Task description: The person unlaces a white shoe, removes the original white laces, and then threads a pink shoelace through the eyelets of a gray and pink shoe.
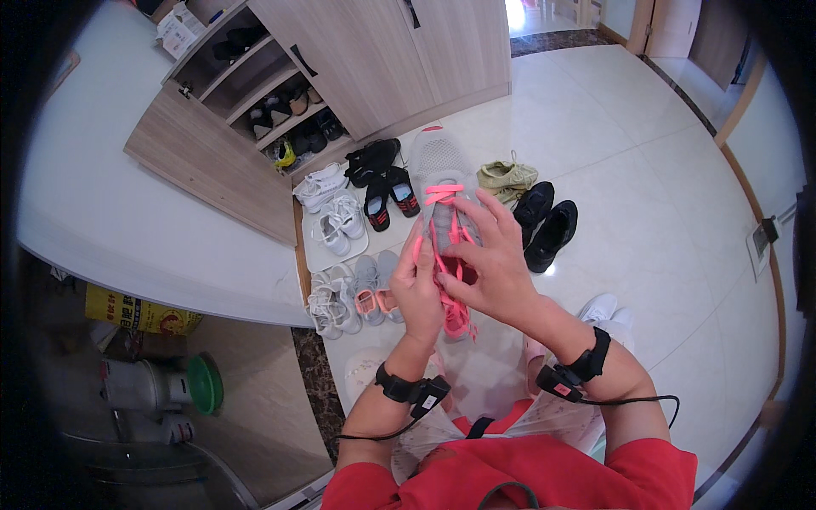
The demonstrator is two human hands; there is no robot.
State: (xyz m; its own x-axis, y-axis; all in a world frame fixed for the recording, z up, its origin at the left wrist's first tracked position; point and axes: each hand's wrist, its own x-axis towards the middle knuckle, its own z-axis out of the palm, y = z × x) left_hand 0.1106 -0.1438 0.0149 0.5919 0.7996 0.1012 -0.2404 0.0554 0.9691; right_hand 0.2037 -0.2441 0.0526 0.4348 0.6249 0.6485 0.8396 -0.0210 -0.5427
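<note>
A light grey mesh sneaker (440,156) with a red patch at its toe is held up in front of me, toe pointing away. My left hand (417,287) grips its left side, with the thumb along the eyelet edge. Bright pink shoelaces (444,191) cross near the toe and run loosely down over the tongue to the heel. My right hand (494,261) is over the right side and the shoe's opening, its fingertips at the laces. Its thumb and index finger look apart; whether a lace is pinched there is unclear.
White sneakers (338,220), black shoes with red stripes (377,204), grey shoes (368,274), yellowish shoes (507,173) and black shoes (551,236) stand on the tiled floor (637,210). An open cabinet door (210,166) juts out left. Black straps with cabled devices (430,395) circle my forearms.
</note>
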